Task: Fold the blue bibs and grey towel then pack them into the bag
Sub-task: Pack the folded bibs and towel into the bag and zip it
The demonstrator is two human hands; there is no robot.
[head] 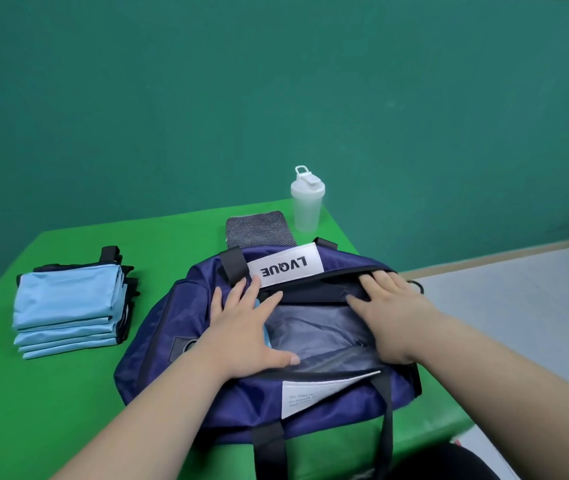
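Note:
A navy duffel bag [179, 344] with a white label lies open on the green table [33, 410], its grey lining showing. My left hand [245, 327] lies flat with straight fingers on the left of the opening, over a bit of light blue cloth [265, 336] inside the bag. My right hand [390, 306] rests on the far right rim of the opening; its fingers look fairly straight. A stack of folded blue bibs [68, 306] with black trim sits left of the bag. The folded grey towel [259, 230] lies behind the bag.
A white shaker bottle [306, 202] stands at the table's far edge, right of the towel. The bag's black handles [269, 448] hang over the near table edge. A teal wall rises behind, and pale floor lies to the right.

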